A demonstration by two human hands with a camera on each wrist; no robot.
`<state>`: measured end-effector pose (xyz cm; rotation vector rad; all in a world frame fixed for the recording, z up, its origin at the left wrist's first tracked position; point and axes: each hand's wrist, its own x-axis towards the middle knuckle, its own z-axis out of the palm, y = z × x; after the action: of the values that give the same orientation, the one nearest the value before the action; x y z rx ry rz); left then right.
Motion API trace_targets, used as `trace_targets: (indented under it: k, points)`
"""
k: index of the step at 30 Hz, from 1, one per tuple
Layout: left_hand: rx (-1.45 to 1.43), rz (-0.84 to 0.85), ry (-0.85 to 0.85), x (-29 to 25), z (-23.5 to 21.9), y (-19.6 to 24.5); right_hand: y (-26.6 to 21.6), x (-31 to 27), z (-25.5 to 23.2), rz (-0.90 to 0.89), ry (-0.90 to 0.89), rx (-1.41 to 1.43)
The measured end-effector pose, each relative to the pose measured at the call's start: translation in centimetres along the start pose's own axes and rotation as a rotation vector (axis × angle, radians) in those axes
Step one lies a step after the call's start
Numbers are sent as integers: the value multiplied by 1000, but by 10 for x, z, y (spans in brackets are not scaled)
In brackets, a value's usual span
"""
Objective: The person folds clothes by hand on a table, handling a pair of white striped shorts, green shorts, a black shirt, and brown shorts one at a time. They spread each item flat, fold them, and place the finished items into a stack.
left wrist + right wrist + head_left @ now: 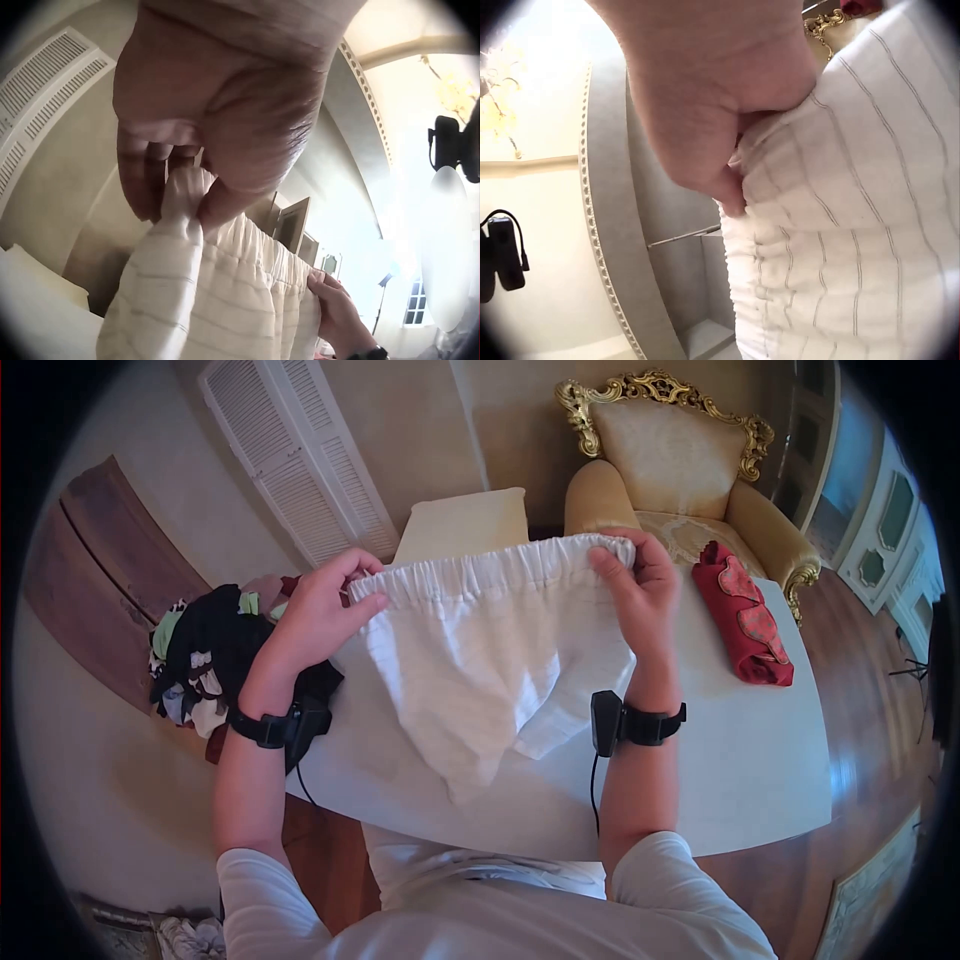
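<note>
Stretched between both hands is a pair of white shorts [480, 630] with a gathered elastic waistband and thin stripes. My left hand [325, 607] pinches one end of the waistband between thumb and fingers. At the other end, my right hand [640, 585] grips the waistband with the thumb on the near side. The legs of the shorts hang down over the white table [740, 760]. In the left wrist view, the left hand [217, 112] holds a fold of the band. Close up in the right wrist view, the right hand [720, 112] has its fingertips partly hidden behind the striped cloth.
A rolled red cloth bundle [742, 615] lies on the table's right side. On the left is a heap of mixed clothes [215, 660]. Beyond the table stand a gilded armchair [680, 470] and a cream-coloured seat [465, 520].
</note>
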<state>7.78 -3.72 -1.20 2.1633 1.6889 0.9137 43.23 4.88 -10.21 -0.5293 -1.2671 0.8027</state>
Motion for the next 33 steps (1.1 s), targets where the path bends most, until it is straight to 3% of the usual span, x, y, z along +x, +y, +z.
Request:
trace_targets:
  k: [4,7,10,13,16,19,22,25,28,30,33]
  points:
    - [-291,-2,55,4,12,-6,-16,0,-2,-64,50,-9]
    - [39,84,36,1,14,-1,-21,-1,-7,-20,-3,-110]
    - [162,21,-20,-2,13,4,-29,-4,-8,34,-46,-338]
    - [110,54,96,-4,17,8,-20,-2,-18,-48,-45,-386]
    - [210,121,150,-5,14,10,-22,-2,-12,-15,-21,-87]
    - [144,242,213,-3,15,-9,-10,1,-11,-69,-56,-200]
    - [-304,31,13,-2,13,-14,-27,-3,-6,-32,-91,13]
    - [-30,-6,-65,-5,14,4,-33,-6,3,13,-152,34]
    - [-18,77,-118,-7,40,45,-23,-9,21,-54,-172,-98]
    - [-54,179,-146,-7,67,57,-31,-15,34,-21,-281,-104]
    - [-194,155,-189,0,93,68,-42,-24,51,-17,-376,-122]
